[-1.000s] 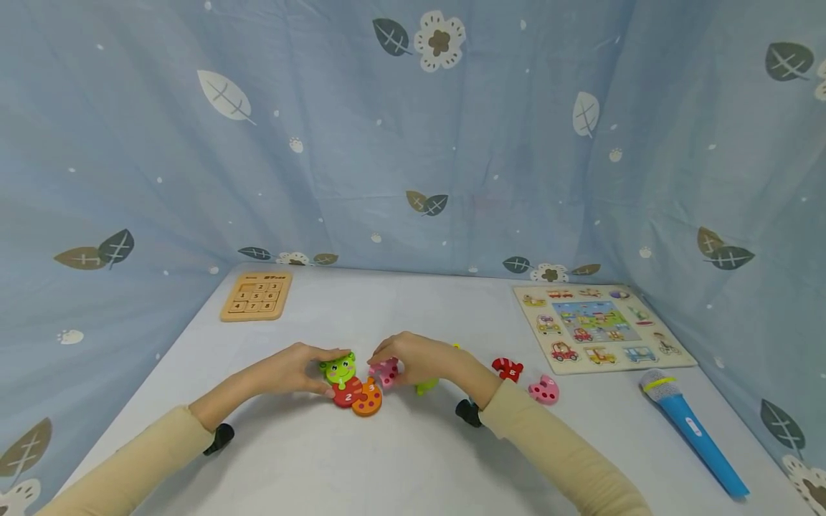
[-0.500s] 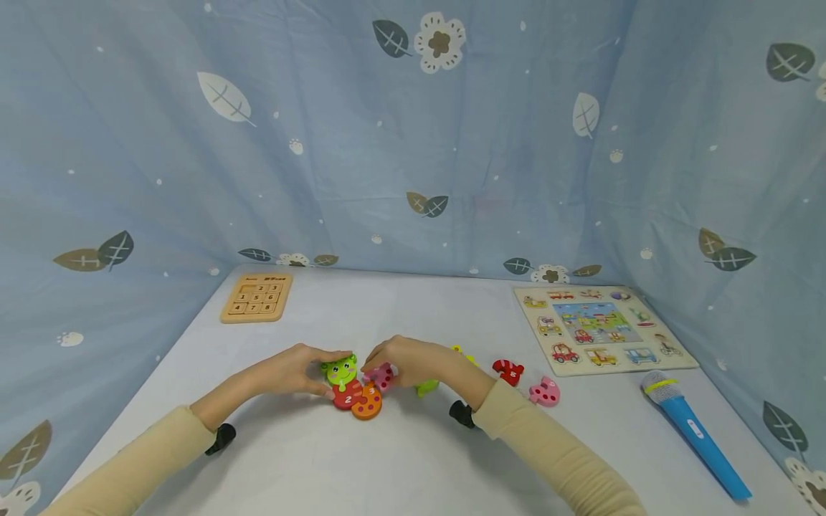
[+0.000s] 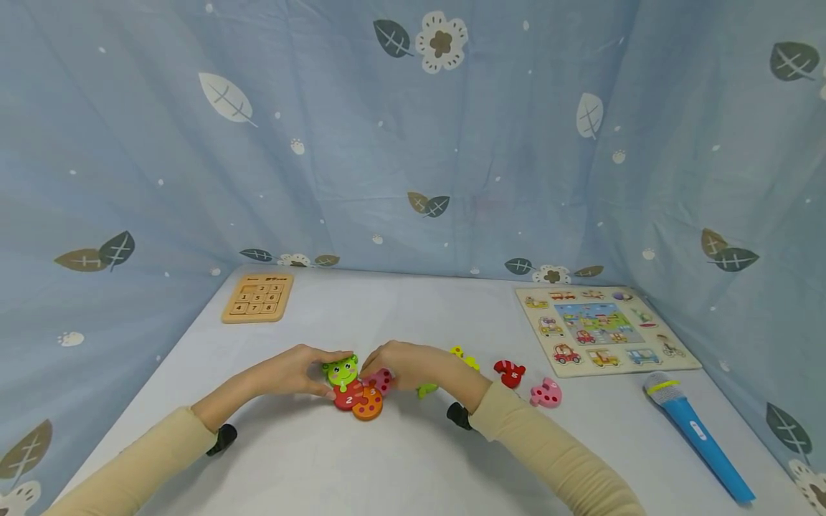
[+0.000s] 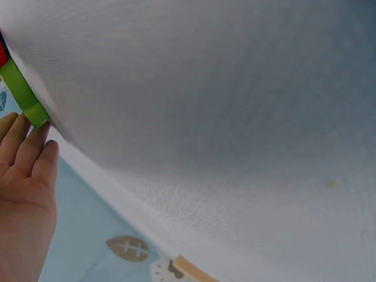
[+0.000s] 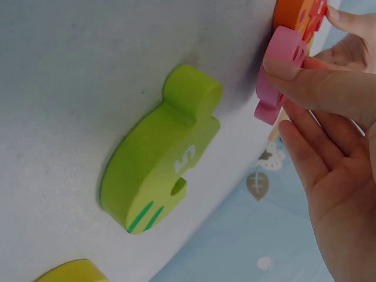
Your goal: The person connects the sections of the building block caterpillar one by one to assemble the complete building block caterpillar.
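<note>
Apparently, on the white surface (image 3: 297, 459), the left hand's (image 3: 295, 369) grip holds the partly joined caterpillar puzzle (image 3: 348, 394) while the right hand (image 3: 409, 364) pinches a pink segment (image 3: 382, 380) just beside the orange one (image 3: 368, 405). Joining seems in hand; snug alignment is likely needed next.

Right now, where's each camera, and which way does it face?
Head: on the head, facing forward and down; shows white table, left hand, right hand, sleeves.
Left wrist: on that wrist, facing across the table; left hand touches a green face piece.
Right wrist: on that wrist, facing a loose green piece; right hand pinches a pink piece, part of left hand behind.
Head and right wrist both show the pink piece.
</note>
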Tool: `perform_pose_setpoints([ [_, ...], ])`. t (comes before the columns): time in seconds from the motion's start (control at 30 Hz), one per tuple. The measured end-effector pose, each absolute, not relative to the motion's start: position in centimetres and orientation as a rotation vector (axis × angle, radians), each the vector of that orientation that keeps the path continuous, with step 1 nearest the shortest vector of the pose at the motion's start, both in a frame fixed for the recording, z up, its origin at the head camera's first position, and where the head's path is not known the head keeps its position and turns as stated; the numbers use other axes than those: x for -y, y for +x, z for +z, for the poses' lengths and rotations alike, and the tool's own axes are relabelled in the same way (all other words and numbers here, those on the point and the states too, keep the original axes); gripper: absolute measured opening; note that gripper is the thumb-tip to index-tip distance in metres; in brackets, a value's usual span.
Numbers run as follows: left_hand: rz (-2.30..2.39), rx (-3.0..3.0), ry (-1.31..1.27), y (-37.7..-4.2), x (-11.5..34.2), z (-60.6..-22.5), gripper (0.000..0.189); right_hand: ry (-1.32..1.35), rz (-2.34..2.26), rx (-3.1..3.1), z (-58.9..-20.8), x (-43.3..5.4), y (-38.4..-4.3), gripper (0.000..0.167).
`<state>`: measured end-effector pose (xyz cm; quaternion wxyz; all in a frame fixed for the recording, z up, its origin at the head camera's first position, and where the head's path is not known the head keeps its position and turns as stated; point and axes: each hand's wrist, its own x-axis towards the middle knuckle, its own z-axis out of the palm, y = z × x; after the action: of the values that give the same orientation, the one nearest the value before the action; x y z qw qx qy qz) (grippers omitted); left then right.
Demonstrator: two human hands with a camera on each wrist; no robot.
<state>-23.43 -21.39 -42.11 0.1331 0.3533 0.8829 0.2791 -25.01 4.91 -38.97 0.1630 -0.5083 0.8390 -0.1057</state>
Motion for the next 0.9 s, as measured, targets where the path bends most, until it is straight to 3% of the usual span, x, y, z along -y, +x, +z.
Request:
perform_pose_setpoints([
  [0.9,0.789,-2.621,1.022,-22.66,21.15,-42.16,0.077,-1.42,-0.305,-2.459,-39.09,-5.51,-24.28,0.05],
])
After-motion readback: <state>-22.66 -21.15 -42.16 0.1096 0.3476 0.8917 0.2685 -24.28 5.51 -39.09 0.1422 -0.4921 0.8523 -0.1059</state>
